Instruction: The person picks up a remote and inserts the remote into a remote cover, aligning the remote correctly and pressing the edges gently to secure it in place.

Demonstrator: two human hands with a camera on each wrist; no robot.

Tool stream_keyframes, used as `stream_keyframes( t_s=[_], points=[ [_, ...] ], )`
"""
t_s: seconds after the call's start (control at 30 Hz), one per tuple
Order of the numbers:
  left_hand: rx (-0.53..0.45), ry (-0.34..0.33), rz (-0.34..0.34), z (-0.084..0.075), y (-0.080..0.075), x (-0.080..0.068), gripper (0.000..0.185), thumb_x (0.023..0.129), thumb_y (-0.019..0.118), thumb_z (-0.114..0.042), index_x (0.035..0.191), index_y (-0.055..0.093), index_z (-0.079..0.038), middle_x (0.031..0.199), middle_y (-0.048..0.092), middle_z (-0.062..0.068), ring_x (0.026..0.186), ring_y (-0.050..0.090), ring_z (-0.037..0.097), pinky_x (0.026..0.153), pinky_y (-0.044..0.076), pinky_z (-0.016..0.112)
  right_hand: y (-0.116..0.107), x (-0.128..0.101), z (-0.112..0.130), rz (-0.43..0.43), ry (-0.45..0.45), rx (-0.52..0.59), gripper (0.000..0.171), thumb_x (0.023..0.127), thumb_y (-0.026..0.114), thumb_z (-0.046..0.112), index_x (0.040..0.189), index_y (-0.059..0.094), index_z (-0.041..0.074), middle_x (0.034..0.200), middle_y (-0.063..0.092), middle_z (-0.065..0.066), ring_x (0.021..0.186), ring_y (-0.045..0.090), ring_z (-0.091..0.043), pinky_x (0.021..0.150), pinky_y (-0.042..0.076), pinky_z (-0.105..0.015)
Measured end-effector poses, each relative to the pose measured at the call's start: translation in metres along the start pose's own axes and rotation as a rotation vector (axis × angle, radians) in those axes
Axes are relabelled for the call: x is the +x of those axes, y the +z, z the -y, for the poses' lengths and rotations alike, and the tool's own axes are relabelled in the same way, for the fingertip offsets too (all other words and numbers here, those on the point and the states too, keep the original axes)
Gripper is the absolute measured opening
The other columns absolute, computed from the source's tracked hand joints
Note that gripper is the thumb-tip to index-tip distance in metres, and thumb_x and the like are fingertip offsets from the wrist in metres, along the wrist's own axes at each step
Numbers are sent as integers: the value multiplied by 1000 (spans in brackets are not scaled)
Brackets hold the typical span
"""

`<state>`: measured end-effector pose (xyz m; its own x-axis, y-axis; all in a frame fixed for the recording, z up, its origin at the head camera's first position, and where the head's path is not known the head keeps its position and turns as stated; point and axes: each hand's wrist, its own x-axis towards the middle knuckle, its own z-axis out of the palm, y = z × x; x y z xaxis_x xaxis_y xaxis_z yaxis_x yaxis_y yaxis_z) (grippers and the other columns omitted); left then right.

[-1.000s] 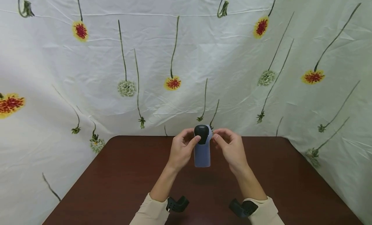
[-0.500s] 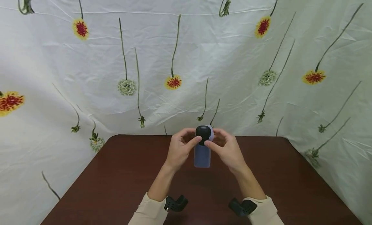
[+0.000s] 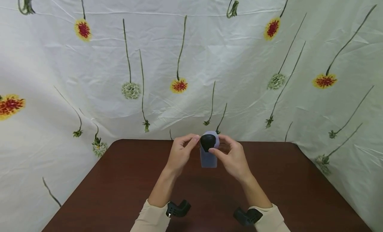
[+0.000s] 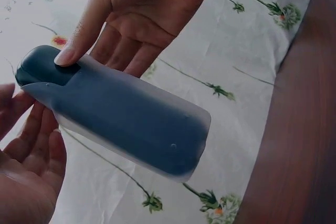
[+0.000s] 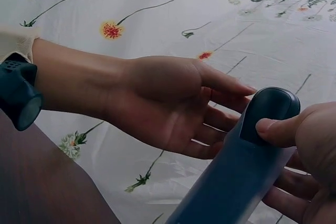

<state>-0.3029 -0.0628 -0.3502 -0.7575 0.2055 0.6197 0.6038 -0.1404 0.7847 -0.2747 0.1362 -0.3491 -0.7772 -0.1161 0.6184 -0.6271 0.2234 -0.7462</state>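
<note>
A dark reddish-brown desk (image 3: 119,192) with rounded far corners stands against a white, wrinkled cloth backdrop (image 3: 209,52). The cloth is printed with long-stemmed yellow-and-red and pale flowers and wraps round both sides. Light is even.

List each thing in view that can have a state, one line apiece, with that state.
Bottle: held up off the table, upright, black cap toward the camera.
Cap: on the bottle, right thumb pressed on it.
Right hand: grips the bottle, fingers curled behind it.
Left hand: beside the bottle, fingers relaxed; contact with it unclear.
Table: bare brown top under the hands.
</note>
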Motion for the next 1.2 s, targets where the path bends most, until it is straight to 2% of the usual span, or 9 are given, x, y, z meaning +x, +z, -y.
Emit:
stream_keyframes(
  t_s=[0.2,0.3,0.5,0.6,0.7,0.83,1.03,1.2],
  points=[
    [-5,-39,13,0,-4,2,22,105,63,-11,101,75,7,95,72,7,95,64,23,92,48,46,1,-1,-2,23,-81,-27,44,86,83,0,127,67,1,108,74,-10,98,73,-24,83,60,-37],
    [-43,-56,50,-1,-8,3,22,105,63,-10,101,74,8,94,71,6,95,62,24,94,47,50,2,-1,-2,23,-114,-53,44,86,83,0,127,67,2,109,75,-9,100,73,-24,84,60,-39],
    [-87,-43,133,-4,-16,3,21,105,62,-8,99,72,9,93,69,6,94,61,24,92,48,43,2,-2,-3,40,-138,-91,44,86,84,1,127,68,3,111,75,-8,101,72,-23,84,59,-42],
    [-67,-26,134,-5,-16,2,19,105,61,-5,98,71,10,93,69,6,92,61,23,88,50,38,3,-3,-4,54,-143,-89,44,87,83,2,128,68,3,111,75,-7,101,72,-22,83,59,-41],
    [-2,8,71,-6,-11,1,18,105,61,-4,97,71,9,92,68,6,89,60,22,82,50,33,5,-3,-4,58,-154,-86,43,87,82,1,128,67,3,108,75,-7,97,72,-22,81,59,-38],
    [103,77,-65,-7,1,1,17,104,62,-6,95,71,6,88,67,6,80,57,24,72,46,27,6,-3,-3,50,-174,-95,41,88,81,0,127,66,1,104,74,-7,92,71,-22,77,58,-37],
    [173,205,-252,-7,14,-1,15,103,65,-5,92,69,5,85,66,10,71,53,20,63,44,21,9,-3,0,77,-183,-109,41,91,79,2,129,65,1,106,74,-8,91,72,-20,73,59,-36],
    [208,311,-329,-1,23,-2,14,103,63,-3,92,67,4,86,66,13,69,54,18,62,45,21,10,-4,-1,60,-209,-124,40,90,80,0,128,66,0,103,73,-9,87,72,-21,68,61,-35]
  ],
)
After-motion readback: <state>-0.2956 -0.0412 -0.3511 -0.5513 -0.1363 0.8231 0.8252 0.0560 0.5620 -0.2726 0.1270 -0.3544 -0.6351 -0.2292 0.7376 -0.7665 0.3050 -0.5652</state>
